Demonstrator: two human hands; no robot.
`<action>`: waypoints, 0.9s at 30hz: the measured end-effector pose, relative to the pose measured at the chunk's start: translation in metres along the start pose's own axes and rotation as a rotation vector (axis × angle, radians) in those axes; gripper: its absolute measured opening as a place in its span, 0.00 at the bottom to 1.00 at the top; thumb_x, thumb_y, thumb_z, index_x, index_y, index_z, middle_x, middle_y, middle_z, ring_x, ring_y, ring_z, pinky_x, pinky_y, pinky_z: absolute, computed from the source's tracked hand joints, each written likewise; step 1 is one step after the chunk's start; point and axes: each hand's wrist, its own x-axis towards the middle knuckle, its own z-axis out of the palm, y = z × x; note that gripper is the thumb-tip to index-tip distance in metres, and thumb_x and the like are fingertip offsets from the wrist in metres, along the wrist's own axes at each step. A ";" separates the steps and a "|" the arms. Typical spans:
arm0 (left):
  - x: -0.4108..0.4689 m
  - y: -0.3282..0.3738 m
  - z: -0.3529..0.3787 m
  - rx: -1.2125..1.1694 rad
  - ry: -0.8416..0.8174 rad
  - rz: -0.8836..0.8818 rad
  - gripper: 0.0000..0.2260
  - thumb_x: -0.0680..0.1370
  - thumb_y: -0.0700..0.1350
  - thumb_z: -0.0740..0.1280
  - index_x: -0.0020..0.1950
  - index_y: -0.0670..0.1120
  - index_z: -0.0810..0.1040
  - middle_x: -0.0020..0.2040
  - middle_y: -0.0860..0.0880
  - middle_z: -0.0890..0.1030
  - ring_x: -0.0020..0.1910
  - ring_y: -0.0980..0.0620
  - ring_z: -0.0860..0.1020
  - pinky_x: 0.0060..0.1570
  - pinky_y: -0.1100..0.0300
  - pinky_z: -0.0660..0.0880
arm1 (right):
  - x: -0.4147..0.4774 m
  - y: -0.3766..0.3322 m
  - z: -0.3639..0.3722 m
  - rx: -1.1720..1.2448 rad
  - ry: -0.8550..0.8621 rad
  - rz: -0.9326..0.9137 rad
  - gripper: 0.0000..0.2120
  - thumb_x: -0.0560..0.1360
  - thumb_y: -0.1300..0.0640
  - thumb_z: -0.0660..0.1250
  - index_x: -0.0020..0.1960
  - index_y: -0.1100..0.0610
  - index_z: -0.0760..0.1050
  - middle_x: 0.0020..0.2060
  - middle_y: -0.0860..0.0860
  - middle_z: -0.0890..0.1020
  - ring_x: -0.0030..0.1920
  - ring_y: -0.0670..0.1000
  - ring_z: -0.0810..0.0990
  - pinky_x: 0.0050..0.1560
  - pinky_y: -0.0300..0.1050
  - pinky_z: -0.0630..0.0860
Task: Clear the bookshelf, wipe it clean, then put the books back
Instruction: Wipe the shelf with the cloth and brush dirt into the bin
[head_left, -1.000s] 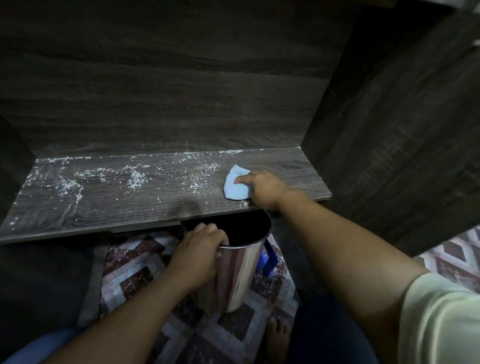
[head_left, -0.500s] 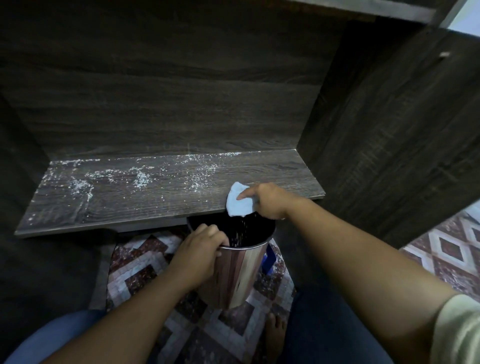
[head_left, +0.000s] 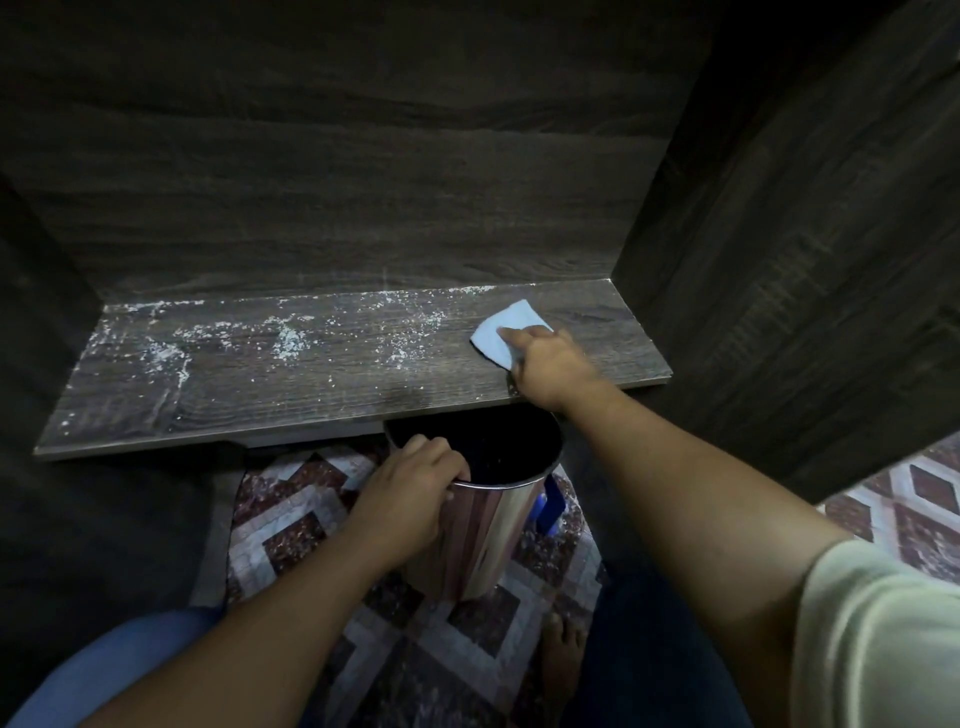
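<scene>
Dark wood shelf (head_left: 208, 405), white dust (head_left: 288, 343) scattered over its left and middle. Below the front edge, left hand (head_left: 410, 488) curled round the rim of a shiny metal bin (head_left: 483, 545), which stands on patterned floor tiles (head_left: 291, 519). Right end of shelf: light blue cloth (head_left: 506, 327) flat on the board, right hand (head_left: 553, 366) gripping its near edge, index finger stretched on top, pressing down.

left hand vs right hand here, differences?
Position: left hand grips the metal bin rim below the shelf edge; right hand holds a blue cloth on the shelf. Fingers: left hand's curl over the rim; right hand's index lies straight. Both bare.
</scene>
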 end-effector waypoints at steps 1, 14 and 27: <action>-0.001 0.000 0.001 0.004 0.004 0.003 0.12 0.68 0.34 0.70 0.46 0.48 0.76 0.42 0.52 0.74 0.44 0.49 0.72 0.37 0.53 0.74 | -0.001 0.000 0.003 -0.020 -0.005 -0.005 0.29 0.77 0.54 0.61 0.76 0.46 0.59 0.73 0.53 0.65 0.69 0.62 0.63 0.69 0.59 0.63; -0.012 0.014 0.001 0.057 0.019 0.044 0.15 0.66 0.36 0.75 0.46 0.50 0.75 0.42 0.53 0.73 0.44 0.52 0.68 0.38 0.56 0.72 | -0.047 -0.003 -0.005 0.081 -0.095 -0.195 0.27 0.77 0.64 0.60 0.73 0.46 0.67 0.71 0.56 0.70 0.68 0.57 0.70 0.68 0.45 0.66; -0.018 0.013 0.004 0.080 0.028 0.051 0.14 0.65 0.35 0.75 0.44 0.48 0.76 0.41 0.53 0.74 0.42 0.53 0.69 0.36 0.58 0.70 | -0.045 0.001 -0.018 0.334 0.116 0.102 0.25 0.78 0.61 0.60 0.74 0.50 0.65 0.65 0.61 0.73 0.61 0.61 0.75 0.62 0.49 0.73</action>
